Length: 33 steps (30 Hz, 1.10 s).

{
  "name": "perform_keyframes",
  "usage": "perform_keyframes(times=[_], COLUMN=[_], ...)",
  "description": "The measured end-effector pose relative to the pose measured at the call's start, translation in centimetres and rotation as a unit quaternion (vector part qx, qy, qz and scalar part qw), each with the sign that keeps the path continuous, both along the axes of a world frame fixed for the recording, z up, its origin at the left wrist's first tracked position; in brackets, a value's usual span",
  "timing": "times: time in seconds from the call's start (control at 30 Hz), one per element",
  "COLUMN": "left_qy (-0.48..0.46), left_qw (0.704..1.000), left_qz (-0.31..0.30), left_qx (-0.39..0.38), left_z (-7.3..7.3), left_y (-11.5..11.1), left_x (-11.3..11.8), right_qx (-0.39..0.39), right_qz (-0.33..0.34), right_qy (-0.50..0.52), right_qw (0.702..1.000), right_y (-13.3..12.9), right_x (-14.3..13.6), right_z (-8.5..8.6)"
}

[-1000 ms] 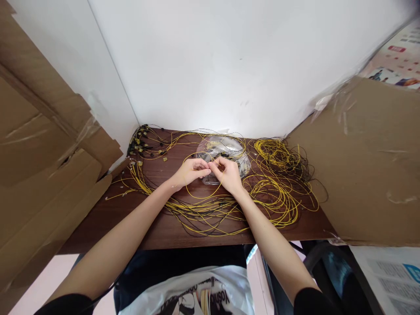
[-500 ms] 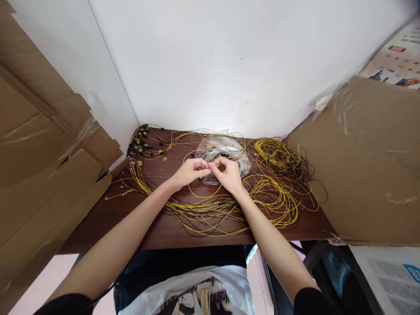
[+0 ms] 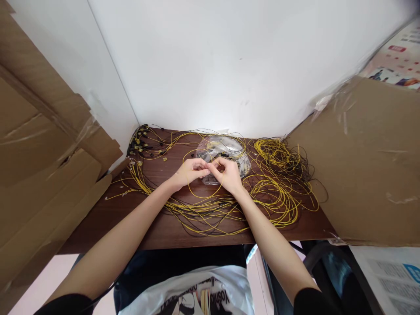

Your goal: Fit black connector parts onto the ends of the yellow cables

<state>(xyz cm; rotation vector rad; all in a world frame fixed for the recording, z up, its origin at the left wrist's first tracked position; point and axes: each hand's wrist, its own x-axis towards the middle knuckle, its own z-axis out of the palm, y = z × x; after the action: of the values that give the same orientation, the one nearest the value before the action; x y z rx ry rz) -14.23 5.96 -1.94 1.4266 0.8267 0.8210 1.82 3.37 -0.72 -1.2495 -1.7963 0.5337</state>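
My left hand (image 3: 193, 172) and my right hand (image 3: 229, 176) meet over the middle of the table, thumbs and fingertips pinched together. Between them they hold a thin yellow wire (image 3: 204, 197), which curves in a loop around and below the fingers. Whatever sits right at the fingertips is too small and covered to make out. Just behind the hands lies a clear plastic bag (image 3: 244, 168) with small dark and pale parts in it. Below them, a long bundle of yellow and black wires (image 3: 193, 211) runs across the brown table (image 3: 154, 170).
Coiled yellow wires (image 3: 274, 153) are heaped at the right. Small black and yellow connectors (image 3: 139, 140) cluster at the back left; white wire ends lie below them. Cardboard panels (image 3: 357, 170) flank the table, and a white wall (image 3: 213, 65) rises behind it.
Barely anything differs. The pinched fingertips have shifted very slightly to the left; the wire loop and the bundles stay where they were.
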Motion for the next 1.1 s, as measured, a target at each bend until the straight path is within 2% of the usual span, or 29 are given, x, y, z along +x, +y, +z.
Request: perform_keyframes(times=[0.27,0.5,0.7,0.8,1.1], left_qy=[0.003,-0.003,-0.007,-0.011,-0.015], left_qw=[1.000,1.000,1.000,1.000,1.000], left_qz=[0.008,0.002,0.010,0.012,0.005], left_qx=[-0.006,-0.005,-0.007,-0.009,-0.009], left_z=[0.15,0.24,-0.07,-0.05,0.26], left_y=[-0.15,-0.18,-0.10,-0.13,-0.29], left_x=[0.03,0.02,0.01,0.03,0.08], right_qx=[0.007,-0.009,-0.014,-0.023,-0.025], right_qz=[-0.040,-0.008,-0.038,-0.032,0.004], right_qy=[0.008,-0.003,0.033,0.060,0.026], right_qw=[0.999,1.000,0.999,0.997,0.999], right_y=[0.06,-0.10,0.15,0.15,0.09], right_x=[0.14,-0.02,0.17,0.19,0.07], right_z=[-0.08,0.07,-0.21,-0.19,-0.12])
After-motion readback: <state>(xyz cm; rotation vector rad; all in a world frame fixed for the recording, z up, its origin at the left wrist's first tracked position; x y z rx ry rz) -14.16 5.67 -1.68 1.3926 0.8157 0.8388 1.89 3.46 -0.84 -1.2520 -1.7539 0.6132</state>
